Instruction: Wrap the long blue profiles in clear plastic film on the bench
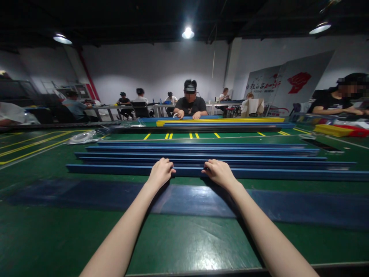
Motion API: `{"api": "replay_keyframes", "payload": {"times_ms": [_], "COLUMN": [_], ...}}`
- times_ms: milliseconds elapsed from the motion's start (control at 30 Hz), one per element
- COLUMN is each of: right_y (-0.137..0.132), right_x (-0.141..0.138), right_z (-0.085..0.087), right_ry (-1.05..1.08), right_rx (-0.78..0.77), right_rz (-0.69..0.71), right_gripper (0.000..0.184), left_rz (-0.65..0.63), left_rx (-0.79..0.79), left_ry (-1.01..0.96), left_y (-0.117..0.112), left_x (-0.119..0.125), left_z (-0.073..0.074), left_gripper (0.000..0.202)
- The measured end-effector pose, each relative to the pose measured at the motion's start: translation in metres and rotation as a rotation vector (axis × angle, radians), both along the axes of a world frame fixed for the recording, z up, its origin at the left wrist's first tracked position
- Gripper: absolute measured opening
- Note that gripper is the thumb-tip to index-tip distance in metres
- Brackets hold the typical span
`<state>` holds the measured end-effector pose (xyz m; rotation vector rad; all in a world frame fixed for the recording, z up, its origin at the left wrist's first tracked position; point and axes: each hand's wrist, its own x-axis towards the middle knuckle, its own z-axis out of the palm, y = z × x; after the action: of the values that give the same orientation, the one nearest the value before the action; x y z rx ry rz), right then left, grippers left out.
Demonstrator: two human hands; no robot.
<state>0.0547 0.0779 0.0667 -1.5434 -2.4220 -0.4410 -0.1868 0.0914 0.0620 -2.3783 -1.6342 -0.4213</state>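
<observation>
Several long blue strips lie side by side across the green table point(184, 238). My left hand point(160, 171) and my right hand point(219, 172) both rest on the nearest blue strip point(288, 174), fingers curled over its far edge, about a hand's width apart. A wide dark blue flat sheet point(288, 209) lies under my wrists, closer to me than the strips.
More blue strips point(201, 148) lie farther back. Across the table a person in black sits with hands on blue and yellow strips point(219, 120). Clear plastic wrap point(83, 136) lies at the left. Another person sits at the right by yellow and red pieces point(340, 130). Other people sit at far tables.
</observation>
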Motion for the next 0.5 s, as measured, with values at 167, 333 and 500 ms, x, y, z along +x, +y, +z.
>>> {"api": "replay_keyframes", "payload": {"times_ms": [167,333,500], "right_y": [0.005,0.008,0.010], "right_x": [0.016,0.016,0.013], "right_z": [-0.001,-0.005,-0.008], "right_ry": [0.016,0.030,0.032], "right_rx": [-0.013,0.008,-0.014], "right_rz": [-0.056,-0.062,-0.037], "right_gripper": [0.021,0.016,0.017], "left_rz": [0.069,0.124,0.157], "left_rx": [0.001,0.070,0.055], "left_ry": [0.011,0.035,-0.007], "left_y": [0.003,0.006,0.012], "left_x": [-0.001,0.000,-0.002], "left_z": [-0.001,-0.005,-0.009], "left_gripper": [0.016,0.017,0.016]}}
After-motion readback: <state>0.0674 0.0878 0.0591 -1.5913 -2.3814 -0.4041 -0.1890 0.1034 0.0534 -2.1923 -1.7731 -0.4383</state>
